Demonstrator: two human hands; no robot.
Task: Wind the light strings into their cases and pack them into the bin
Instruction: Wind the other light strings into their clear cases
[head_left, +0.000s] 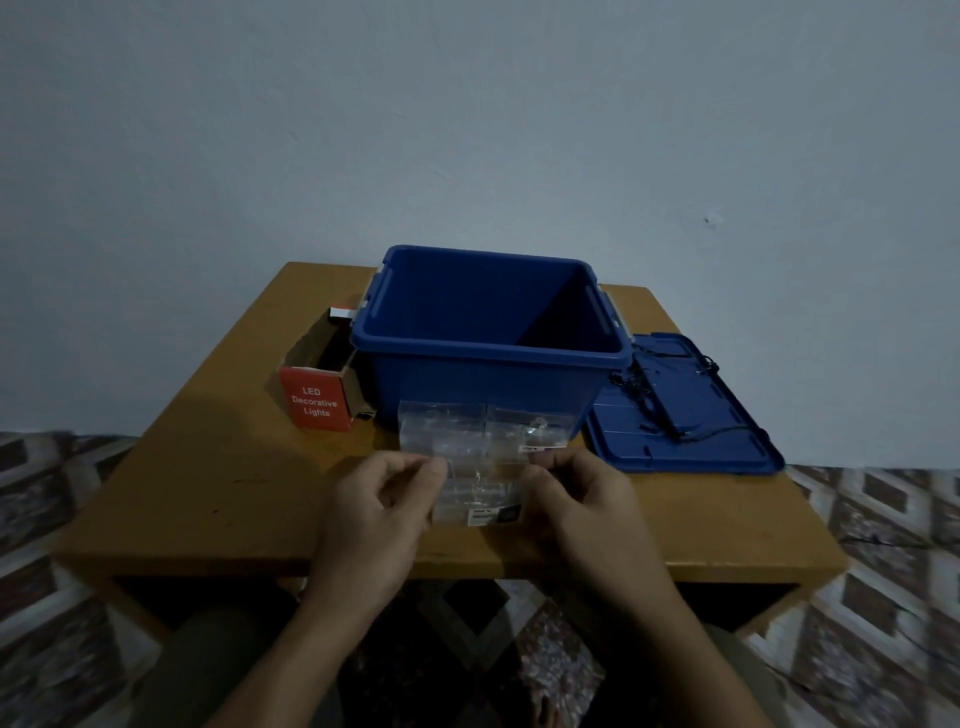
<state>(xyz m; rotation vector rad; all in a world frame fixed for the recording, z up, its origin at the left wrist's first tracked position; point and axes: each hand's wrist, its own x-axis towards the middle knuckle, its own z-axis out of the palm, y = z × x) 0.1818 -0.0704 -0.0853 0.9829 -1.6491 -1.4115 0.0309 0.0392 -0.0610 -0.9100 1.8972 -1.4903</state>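
1. a dim room with a pale wall and a patterned floor; a wooden table (208, 493) fills the middle.
2. the blue bin (488, 354) stands open at the far centre of the table, with no cases seen inside.
3. its lid (727, 441) lies flat just right of the bin.
4. the left hand (384, 499) and right hand (582, 493) each pinch a side edge of the nearest clear case (478, 493), thumb against curled forefinger.
5. a red box (314, 400) sits just left of the bin.
6. more clear cases (457, 426) lie against the bin's near wall.
7. the black light string (655, 397) lies tangled on the lid, far and right of the fingers. its main run goes far to near, and the right hand is nearer, so that hand looks best placed to fetch it.
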